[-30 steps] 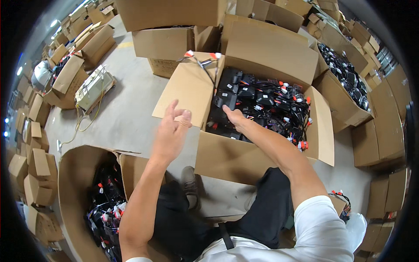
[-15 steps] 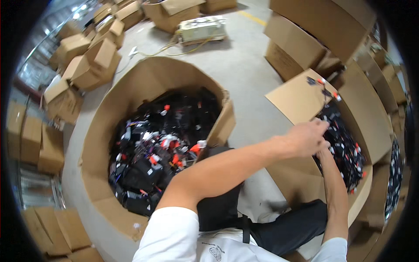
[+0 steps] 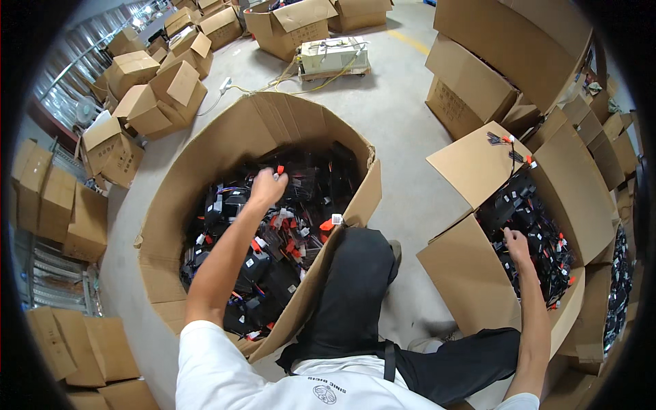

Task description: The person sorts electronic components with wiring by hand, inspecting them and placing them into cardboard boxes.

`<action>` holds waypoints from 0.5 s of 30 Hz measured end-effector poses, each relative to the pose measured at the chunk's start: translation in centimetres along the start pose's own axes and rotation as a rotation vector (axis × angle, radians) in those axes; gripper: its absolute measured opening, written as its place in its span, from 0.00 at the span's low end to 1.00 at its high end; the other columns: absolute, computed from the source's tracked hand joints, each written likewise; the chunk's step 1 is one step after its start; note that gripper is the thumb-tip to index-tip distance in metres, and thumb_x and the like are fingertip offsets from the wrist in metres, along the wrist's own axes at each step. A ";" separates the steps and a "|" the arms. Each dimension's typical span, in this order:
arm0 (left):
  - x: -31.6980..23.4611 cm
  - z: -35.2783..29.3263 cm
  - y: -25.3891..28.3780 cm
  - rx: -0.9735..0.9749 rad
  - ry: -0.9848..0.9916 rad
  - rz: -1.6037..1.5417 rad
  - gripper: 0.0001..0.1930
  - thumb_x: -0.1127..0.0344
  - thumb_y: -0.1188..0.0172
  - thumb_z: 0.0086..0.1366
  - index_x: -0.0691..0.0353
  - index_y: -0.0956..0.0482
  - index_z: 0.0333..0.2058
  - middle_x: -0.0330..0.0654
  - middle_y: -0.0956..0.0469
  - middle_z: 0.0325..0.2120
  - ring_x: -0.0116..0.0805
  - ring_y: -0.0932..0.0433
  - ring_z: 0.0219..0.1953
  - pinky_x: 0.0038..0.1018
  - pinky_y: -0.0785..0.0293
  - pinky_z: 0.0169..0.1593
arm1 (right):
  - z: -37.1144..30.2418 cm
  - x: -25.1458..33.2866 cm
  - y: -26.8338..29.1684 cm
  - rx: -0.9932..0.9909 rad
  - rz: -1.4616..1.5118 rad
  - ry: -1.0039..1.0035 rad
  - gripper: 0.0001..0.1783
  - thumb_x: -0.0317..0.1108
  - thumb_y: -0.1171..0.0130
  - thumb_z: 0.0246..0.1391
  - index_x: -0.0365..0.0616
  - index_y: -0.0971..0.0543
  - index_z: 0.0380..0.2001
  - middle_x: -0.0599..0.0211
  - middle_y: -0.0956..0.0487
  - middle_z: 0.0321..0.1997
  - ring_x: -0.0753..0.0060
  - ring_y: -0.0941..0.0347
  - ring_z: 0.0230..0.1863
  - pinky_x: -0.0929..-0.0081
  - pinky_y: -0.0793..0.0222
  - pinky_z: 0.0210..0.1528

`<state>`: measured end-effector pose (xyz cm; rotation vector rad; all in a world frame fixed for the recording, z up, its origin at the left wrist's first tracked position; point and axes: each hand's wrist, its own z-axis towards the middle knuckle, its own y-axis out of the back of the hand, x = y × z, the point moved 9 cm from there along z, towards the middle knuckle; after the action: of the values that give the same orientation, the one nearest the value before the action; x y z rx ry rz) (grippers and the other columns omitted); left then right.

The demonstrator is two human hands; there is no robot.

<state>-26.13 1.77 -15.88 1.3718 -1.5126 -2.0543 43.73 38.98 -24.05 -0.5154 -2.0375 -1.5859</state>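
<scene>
Inside the large cardboard box on the left, my left hand reaches over a heap of black, wired packs with red and white plugs. Its fingers are curled closed at a small red plug with a white end. My right hand is down in the open carton on the right, among similar black packs. Thumb and fingers come together there against the dark heap, and what they pinch cannot be made out.
My bent knee stands between the two boxes. A plug on a black lead lies over the right carton's flap. Farther off, a pale machine with yellow cords rests on the floor. Stacked cartons line the sides.
My hands were together over the right carton. The left has swung across into the left box, while the right has lowered among the packs. The view has shifted slightly.
</scene>
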 end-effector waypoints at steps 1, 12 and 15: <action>1.2 -0.4 -1.9 0.091 0.098 0.072 0.26 0.52 0.35 0.57 0.74 0.19 0.41 0.65 0.20 0.45 0.61 0.21 0.51 0.44 0.25 0.56 | -1.0 -0.1 -0.1 0.056 -0.014 -0.034 0.31 0.53 0.42 0.61 0.30 0.20 0.49 0.53 0.17 0.43 0.64 0.22 0.45 0.68 0.29 0.50; -2.1 2.8 3.3 0.188 0.048 -0.648 0.13 0.66 0.43 0.64 0.60 0.23 0.20 0.38 0.25 0.15 0.25 0.32 0.14 0.24 0.39 0.20 | -7.5 11.6 0.1 0.103 -0.042 0.333 0.23 0.43 0.40 0.59 0.32 0.22 0.48 0.49 0.17 0.42 0.58 0.19 0.44 0.66 0.26 0.50; -9.6 0.1 13.7 0.150 -0.153 -0.782 0.13 0.64 0.43 0.69 0.61 0.21 0.25 0.36 0.26 0.15 0.23 0.35 0.13 0.23 0.40 0.19 | -9.8 16.9 0.1 0.074 0.028 0.433 0.23 0.41 0.40 0.59 0.32 0.22 0.49 0.49 0.17 0.42 0.60 0.19 0.44 0.67 0.25 0.49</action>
<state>-25.50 2.23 0.87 2.1673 -1.3246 -2.5552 31.81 29.40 -11.97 -0.1521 -1.7425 -1.4492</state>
